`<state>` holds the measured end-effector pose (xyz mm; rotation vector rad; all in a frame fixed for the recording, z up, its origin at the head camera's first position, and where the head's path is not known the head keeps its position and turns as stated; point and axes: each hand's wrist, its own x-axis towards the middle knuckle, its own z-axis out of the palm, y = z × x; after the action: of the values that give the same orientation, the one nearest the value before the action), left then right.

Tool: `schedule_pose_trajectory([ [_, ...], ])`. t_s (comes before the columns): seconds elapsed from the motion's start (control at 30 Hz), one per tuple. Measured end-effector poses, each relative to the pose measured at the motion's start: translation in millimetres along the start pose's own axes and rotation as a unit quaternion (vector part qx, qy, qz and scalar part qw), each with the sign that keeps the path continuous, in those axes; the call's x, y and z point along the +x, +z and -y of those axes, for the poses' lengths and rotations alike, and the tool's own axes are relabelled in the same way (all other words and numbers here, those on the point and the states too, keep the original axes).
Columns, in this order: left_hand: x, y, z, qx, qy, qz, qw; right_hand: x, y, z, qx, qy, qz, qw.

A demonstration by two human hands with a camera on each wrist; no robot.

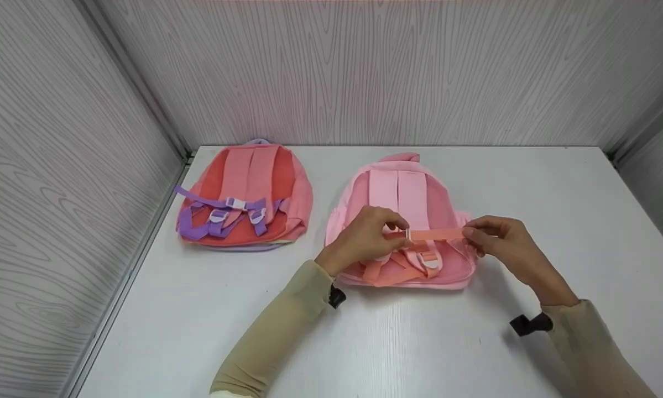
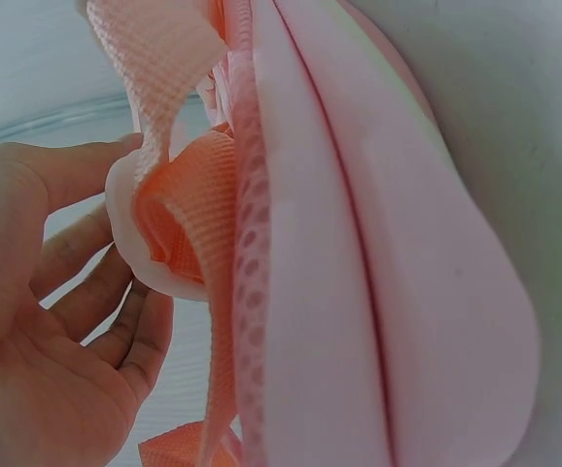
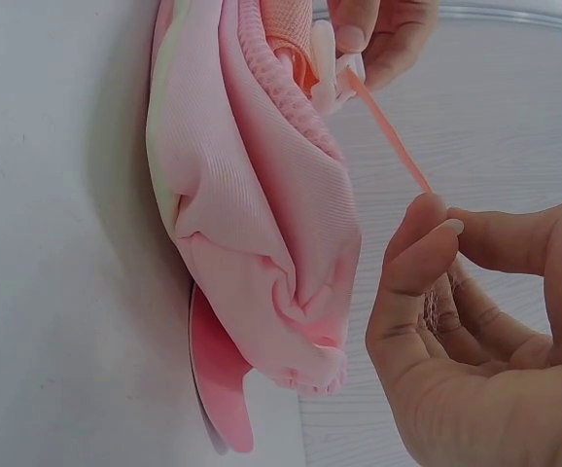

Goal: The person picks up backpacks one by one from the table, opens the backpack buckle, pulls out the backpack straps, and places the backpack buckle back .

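Head view: from above, facing forward and down, farthest off; covers table [image 1: 392,342], pink backpack [image 1: 412,193], coral backpack [image 1: 265,174], back wall [image 1: 364,77]. Left wrist view: low, close-up, rolled sideways, table along frame right, faces pink backpack's side past left hand [image 1: 361,237]. Right wrist view: also low and close, rolled opposite, table at frame left. All three share pink backpack and orange strap [image 1: 439,234]; head and right wrist share left hand and right hand [image 1: 508,246].

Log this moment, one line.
left hand: holds white buckle | right hand: pinches orange strap | pink backpack: beneath both hands | coral backpack: beside it, untouched
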<state>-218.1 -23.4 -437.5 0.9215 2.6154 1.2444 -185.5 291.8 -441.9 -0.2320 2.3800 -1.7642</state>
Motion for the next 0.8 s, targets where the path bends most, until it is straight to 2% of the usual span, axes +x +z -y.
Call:
schedule_pose_trajectory([
  [0.37, 1.4, 4.9, -0.7, -0.008, -0.003, 0.002, 1.0, -0.9, -1.0, 0.1, -0.011, 0.002, -0.003, 1.0],
  [0.8, 7.5, 9.1, -4.5, -0.017, 0.019, 0.008, 0.9996, -4.6, 0.2, 0.2, -0.024, -0.004, -0.001, 1.0],
])
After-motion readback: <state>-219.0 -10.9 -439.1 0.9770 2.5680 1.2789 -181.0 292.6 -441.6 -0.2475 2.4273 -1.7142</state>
